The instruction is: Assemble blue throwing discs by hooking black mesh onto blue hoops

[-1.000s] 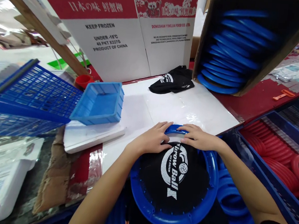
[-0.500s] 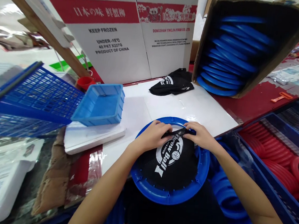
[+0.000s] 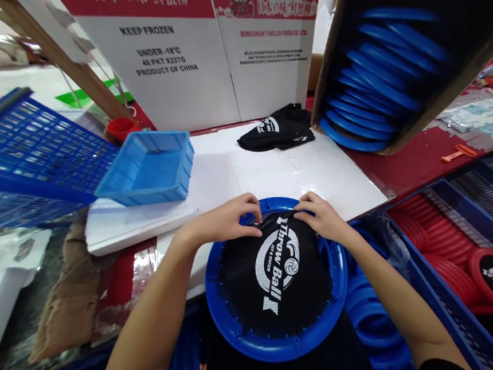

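A blue plastic ring (image 3: 270, 351) rests on my lap against the table edge. Across it lies a round black mesh fabric (image 3: 237, 291) with white "Throw Ball" lettering, its lower edge along small pegs on the ring. At the upper left, my left hand (image 3: 237, 216) pinches the mesh edge between thumb and fingers. My right hand (image 3: 319, 217) grips the mesh at the top right, fingers curled over its edge beside the rim. Between the hands, a gap shows between mesh and ring. Another printed black mesh piece (image 3: 279, 129) lies crumpled on the white board (image 3: 312, 170).
A light-blue tray (image 3: 148, 165) and a blue basket (image 3: 38, 144) stand at left. Behind is a white carton (image 3: 165, 74). A cardboard box of stacked blue rings (image 3: 371, 86) stands back right. At right, a crate holds red rings (image 3: 445, 277); an orange tool (image 3: 459, 153) lies above.
My left hand has moved left along the mesh edge, away from my right hand. The mesh has spread flatter across the ring, with more lettering showing. The camera view has shifted slightly.
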`<state>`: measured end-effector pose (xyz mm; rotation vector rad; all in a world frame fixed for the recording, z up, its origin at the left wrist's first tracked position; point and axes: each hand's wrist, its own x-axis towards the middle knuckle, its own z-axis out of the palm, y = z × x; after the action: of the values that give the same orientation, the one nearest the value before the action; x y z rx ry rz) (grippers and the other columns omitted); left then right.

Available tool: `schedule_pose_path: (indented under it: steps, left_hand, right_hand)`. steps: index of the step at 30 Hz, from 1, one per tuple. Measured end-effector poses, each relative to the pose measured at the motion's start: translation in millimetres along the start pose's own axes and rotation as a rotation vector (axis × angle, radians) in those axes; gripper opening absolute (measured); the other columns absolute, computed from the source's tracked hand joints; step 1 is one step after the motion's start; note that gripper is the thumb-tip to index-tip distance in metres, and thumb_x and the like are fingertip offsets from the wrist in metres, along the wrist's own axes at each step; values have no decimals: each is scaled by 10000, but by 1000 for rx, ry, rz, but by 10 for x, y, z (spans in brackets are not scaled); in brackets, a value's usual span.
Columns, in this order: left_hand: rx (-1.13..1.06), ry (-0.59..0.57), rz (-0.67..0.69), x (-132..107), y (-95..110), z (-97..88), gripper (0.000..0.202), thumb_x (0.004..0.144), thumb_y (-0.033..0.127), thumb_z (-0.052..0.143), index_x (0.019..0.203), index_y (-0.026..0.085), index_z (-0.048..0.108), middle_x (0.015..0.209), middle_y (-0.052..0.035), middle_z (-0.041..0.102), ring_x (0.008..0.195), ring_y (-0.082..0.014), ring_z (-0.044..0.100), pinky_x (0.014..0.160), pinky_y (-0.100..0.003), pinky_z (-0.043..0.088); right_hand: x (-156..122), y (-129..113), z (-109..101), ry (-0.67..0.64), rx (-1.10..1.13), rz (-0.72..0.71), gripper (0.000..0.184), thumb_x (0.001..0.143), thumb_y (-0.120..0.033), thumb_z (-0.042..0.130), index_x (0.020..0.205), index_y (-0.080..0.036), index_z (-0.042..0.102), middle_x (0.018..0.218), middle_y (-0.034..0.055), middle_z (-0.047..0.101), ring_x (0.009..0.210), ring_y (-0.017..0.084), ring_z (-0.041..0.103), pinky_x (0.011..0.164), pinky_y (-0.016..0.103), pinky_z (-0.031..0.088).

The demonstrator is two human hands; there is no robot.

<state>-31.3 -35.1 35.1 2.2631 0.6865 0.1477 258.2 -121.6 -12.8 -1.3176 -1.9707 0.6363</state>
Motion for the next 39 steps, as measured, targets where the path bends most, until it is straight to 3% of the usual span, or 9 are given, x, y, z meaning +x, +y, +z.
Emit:
schedule_pose_path:
  steps: [5,8,14,17,21,24,29,33,39]
  left_hand:
    - [66,-65,-26,-19,-28,-5,228,902,428,659,827,214,685,1102,-61,623,968,-223,619,899,-390,535]
    - [100,-10,-19,-34,-17,-40,232,928,412,623,818,209,643,1013,-57,648,899,-209,612,830,-361,517]
    - [95,83,-184,-41,-15,-91,215,925,361,598,771,211,579,723,-3,638,687,-165,555,663,-302,436]
    - [25,73,-166,-43,-50,-105,203,908,380,618,801,208,632,765,-8,686,724,-166,601,689,-296,468]
    - [-56,-29,-146,-72,-115,-146,232,850,422,693,947,212,696,950,-31,756,845,-186,672,769,-310,521]
    - [-40,-84,-110,-80,-140,-156,259,805,415,734,956,212,686,982,-38,750,850,-188,662,774,-315,526]
    - [17,-14,-79,-39,-107,-101,175,819,318,673,959,214,686,853,-17,701,769,-175,623,723,-310,502]
    - [31,32,-52,-33,-107,-83,162,852,320,641,951,210,707,863,-26,727,776,-173,634,741,-315,505]
    - [37,54,-173,-63,-131,-100,186,869,340,627,947,202,724,880,-41,753,799,-188,666,755,-328,517]
  right_hand:
    - [-13,-53,-14,-31,-40,10,176,1024,-323,584,1049,-251,743,1063,75,630,966,235,628,905,414,553]
    - [-21,-99,-24,-56,-72,10,203,1045,-320,535,1079,-250,723,1075,80,641,984,239,636,929,414,542]
    - [-11,-116,-30,-40,-83,17,134,1032,-308,547,1023,-252,669,1046,73,666,979,243,636,918,401,526]
    - [2,-98,-33,-29,-56,30,95,1007,-292,567,972,-240,638,1010,66,684,949,239,635,912,406,516]
    - [18,-87,-41,-24,-31,71,88,983,-296,582,933,-235,620,981,59,688,929,237,633,895,403,508]
    - [27,-89,-48,-26,-22,103,90,975,-297,581,916,-238,616,955,51,683,914,235,631,867,391,502]
    - [30,-87,-46,-21,-2,123,99,965,-302,579,897,-241,619,941,49,690,911,241,636,861,397,502]
    - [27,-77,-38,2,12,125,96,961,-297,580,896,-241,624,941,48,696,904,237,632,872,401,512]
    - [18,-67,-51,-9,34,137,96,963,-298,578,904,-237,622,960,58,691,933,242,636,895,412,507]
